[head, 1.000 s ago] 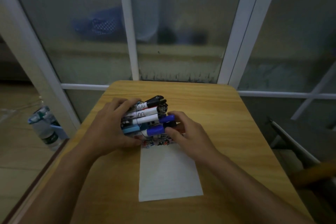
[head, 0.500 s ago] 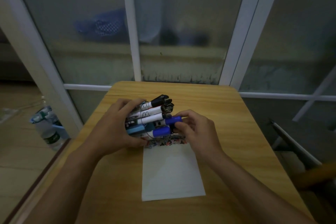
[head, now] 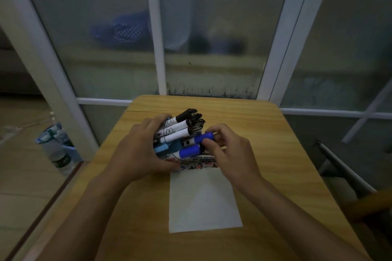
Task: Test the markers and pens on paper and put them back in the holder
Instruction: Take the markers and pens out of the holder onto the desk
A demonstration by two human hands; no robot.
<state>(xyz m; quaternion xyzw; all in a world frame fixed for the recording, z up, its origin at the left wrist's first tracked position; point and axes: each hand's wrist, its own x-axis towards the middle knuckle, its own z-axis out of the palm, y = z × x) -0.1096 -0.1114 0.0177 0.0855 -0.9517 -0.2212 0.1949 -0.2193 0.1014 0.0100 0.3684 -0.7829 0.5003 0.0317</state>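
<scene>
We are looking down at a wooden table (head: 265, 133) set against frosted glass panels in white frames. A sheet of white paper (head: 203, 199) lies flat near the middle of it, long side running away from us.

Our left hand (head: 137, 152) wraps around the holder (head: 167, 148), a light blue container tipped over so its contents point away and to the right. The fingers curl over its top and the thumb sits low at the front edge, so the grip is firm. The holder rests at the far end of the paper, touching or overlapping a printed colourful strip (head: 199, 164) there; we cannot tell which.

Packed in the holder are several white-barrelled markers with black caps (head: 184, 125), stacked above two blue-capped markers. The lower blue-capped marker (head: 188, 151) lies in the bundle, untouched by the right hand as far as we can see.

Our right hand (head: 229, 150) pinches the upper blue-capped marker (head: 203, 137) by its cap end, thumb below and curled fingers above. That marker's barrel sits among the others.

On the floor to the left stands a plastic water bottle (head: 57, 150) beside a blue object.
</scene>
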